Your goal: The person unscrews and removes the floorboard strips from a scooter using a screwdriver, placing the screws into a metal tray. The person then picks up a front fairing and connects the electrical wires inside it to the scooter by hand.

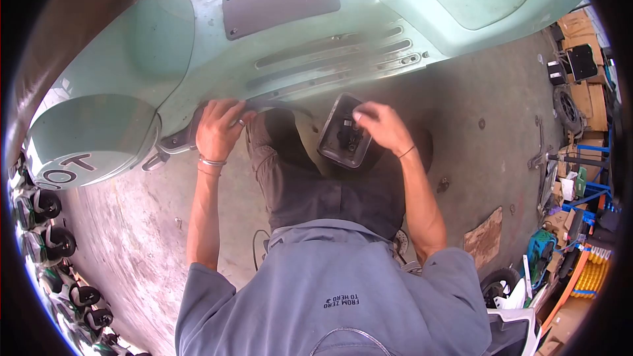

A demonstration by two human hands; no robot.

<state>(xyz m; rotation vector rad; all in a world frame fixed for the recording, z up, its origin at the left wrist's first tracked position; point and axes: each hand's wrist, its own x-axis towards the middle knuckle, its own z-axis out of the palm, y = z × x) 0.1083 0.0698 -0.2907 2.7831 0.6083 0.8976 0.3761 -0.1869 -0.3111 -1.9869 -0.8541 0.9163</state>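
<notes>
A pale green scooter stretches across the top of the view, with slotted metal strips along its floorboard. At its lower edge my left hand is closed, fingers curled against a dark part there; what the fingers grip is hidden. A dark rectangular tray rests at my lap, tilted, with small dark pieces inside. Over the tray's right side is my right hand, thumb and fingers pinched together. Anything between those fingertips is too small to make out.
Several scooters stand in a row at the far left. Shelving with cardboard boxes, a loose wheel and yellow coils lines the right. A brown flat piece lies on the concrete floor.
</notes>
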